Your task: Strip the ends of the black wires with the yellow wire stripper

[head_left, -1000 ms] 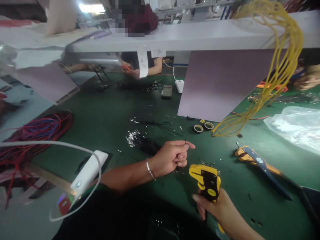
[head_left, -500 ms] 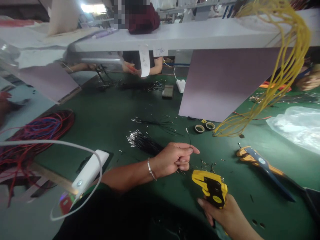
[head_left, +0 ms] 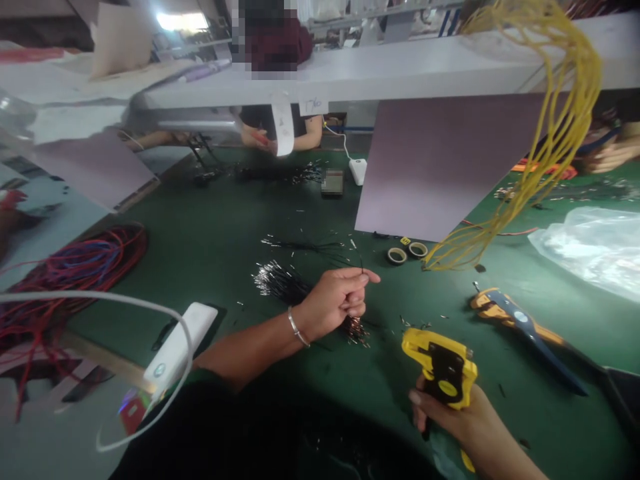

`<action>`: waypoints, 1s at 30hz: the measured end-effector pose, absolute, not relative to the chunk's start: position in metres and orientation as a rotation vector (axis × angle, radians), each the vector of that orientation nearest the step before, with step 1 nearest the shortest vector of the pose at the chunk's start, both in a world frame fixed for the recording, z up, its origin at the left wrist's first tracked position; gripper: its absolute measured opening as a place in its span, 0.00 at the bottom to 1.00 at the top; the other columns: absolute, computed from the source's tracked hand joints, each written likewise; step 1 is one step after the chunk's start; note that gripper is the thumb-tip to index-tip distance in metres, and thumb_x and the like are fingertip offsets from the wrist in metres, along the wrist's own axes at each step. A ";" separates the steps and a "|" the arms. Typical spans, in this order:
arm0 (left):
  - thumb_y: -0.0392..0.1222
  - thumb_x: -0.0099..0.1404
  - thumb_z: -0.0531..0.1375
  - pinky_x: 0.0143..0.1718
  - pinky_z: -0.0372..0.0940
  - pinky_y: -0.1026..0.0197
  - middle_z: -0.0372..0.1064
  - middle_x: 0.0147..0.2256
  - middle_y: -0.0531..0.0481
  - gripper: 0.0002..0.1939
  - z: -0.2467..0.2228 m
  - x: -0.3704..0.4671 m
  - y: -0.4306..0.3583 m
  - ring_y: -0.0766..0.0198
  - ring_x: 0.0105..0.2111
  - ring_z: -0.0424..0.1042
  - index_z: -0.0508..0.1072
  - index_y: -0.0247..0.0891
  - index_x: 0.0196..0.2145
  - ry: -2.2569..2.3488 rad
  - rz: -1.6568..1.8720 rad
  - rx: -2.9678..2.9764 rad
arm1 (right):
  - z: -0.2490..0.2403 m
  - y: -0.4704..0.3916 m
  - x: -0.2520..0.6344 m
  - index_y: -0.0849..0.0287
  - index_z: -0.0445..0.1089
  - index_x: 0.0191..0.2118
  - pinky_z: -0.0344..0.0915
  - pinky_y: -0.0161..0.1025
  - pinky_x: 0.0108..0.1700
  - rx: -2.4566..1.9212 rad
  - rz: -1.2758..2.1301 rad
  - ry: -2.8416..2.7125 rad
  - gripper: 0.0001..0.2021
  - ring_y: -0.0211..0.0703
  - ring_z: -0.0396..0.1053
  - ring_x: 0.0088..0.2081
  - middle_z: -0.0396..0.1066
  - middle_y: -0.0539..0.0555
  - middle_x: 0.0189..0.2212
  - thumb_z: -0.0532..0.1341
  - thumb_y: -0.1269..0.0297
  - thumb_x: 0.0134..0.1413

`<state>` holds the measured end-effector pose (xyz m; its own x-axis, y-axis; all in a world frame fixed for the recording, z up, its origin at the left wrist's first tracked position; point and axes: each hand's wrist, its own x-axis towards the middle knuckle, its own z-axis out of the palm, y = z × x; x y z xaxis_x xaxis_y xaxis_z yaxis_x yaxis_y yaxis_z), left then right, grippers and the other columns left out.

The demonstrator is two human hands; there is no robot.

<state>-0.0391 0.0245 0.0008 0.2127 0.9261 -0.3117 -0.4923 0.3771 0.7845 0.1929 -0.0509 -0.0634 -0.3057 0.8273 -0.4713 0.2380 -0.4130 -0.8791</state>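
Head view: the left hand (head_left: pixel 341 299) pinches a black wire (head_left: pixel 359 258) between thumb and forefinger, its pale tip sticking up past the fingers, probably so that this end is unobstructed. The right hand (head_left: pixel 459 415) is wrapped around the handle of a yellow tool (head_left: pixel 443 367), well apart from the wire, a grip that seems suited to squeezing. A bundle of black wires (head_left: pixel 281 283) lies on the green surface (head_left: pixel 210 220) just beside the left hand, presumably for easy reach; a blue-and-orange tool (head_left: pixel 523 327) lies farther right, apparently set aside.
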 end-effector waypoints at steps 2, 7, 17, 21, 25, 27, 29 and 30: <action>0.34 0.63 0.57 0.19 0.46 0.66 0.49 0.15 0.60 0.05 -0.001 -0.040 0.026 0.76 0.15 0.41 0.73 0.31 0.34 0.858 1.072 0.589 | -0.061 -0.048 0.190 0.59 0.66 0.28 0.64 0.42 0.29 -1.439 1.826 -1.333 0.19 0.44 0.67 0.20 0.70 0.53 0.15 0.68 0.47 0.42; 0.33 0.62 0.57 0.19 0.45 0.68 0.48 0.16 0.60 0.04 -0.002 -0.039 0.029 0.76 0.15 0.43 0.73 0.31 0.34 0.870 1.096 0.553 | -0.048 -0.036 0.182 0.60 0.66 0.29 0.64 0.43 0.34 -1.272 2.002 -1.322 0.17 0.45 0.69 0.25 0.73 0.54 0.20 0.68 0.51 0.44; 0.34 0.63 0.58 0.19 0.46 0.67 0.48 0.16 0.59 0.05 0.004 -0.035 0.026 0.75 0.16 0.44 0.74 0.32 0.33 0.926 1.110 0.627 | -0.049 -0.036 0.162 0.61 0.68 0.31 0.63 0.42 0.37 -1.099 2.163 -1.168 0.16 0.44 0.70 0.28 0.74 0.52 0.23 0.71 0.57 0.41; 0.35 0.64 0.57 0.19 0.46 0.66 0.48 0.16 0.59 0.06 0.007 -0.034 0.024 0.74 0.16 0.44 0.74 0.32 0.33 0.953 1.114 0.654 | -0.044 -0.035 0.162 0.61 0.68 0.32 0.63 0.42 0.38 -1.043 2.211 -1.140 0.17 0.44 0.71 0.29 0.74 0.52 0.23 0.72 0.57 0.40; 0.35 0.63 0.57 0.19 0.45 0.66 0.49 0.16 0.59 0.06 0.008 -0.033 0.023 0.75 0.16 0.44 0.74 0.32 0.33 0.940 1.101 0.639 | -0.037 -0.035 0.159 0.60 0.67 0.31 0.63 0.41 0.36 -1.014 2.263 -1.190 0.18 0.43 0.70 0.29 0.73 0.51 0.23 0.72 0.56 0.39; 0.34 0.63 0.58 0.19 0.45 0.66 0.49 0.16 0.59 0.06 0.007 -0.032 0.022 0.75 0.16 0.43 0.74 0.32 0.33 0.936 1.086 0.627 | -0.037 -0.036 0.157 0.60 0.67 0.31 0.62 0.40 0.36 -0.998 2.277 -1.202 0.18 0.42 0.70 0.29 0.73 0.51 0.23 0.72 0.56 0.39; 0.34 0.63 0.58 0.19 0.45 0.66 0.49 0.15 0.59 0.06 0.007 -0.032 0.022 0.76 0.15 0.43 0.74 0.32 0.33 0.931 1.078 0.620 | -0.039 -0.036 0.155 0.61 0.68 0.32 0.62 0.40 0.37 -0.974 2.279 -1.202 0.17 0.42 0.70 0.29 0.74 0.52 0.24 0.72 0.57 0.40; 0.35 0.63 0.58 0.19 0.44 0.66 0.49 0.15 0.59 0.06 0.006 -0.031 0.021 0.76 0.15 0.42 0.74 0.32 0.33 0.927 1.074 0.618 | -0.040 -0.037 0.155 0.61 0.68 0.32 0.62 0.40 0.37 -0.964 2.273 -1.202 0.17 0.42 0.70 0.29 0.74 0.52 0.24 0.72 0.58 0.41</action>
<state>-0.0314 0.0215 0.0062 0.1787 0.9275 -0.3283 -0.4602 0.3737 0.8053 0.1549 -0.0367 -0.0404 -0.6857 0.6147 -0.3898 -0.0236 -0.5540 -0.8321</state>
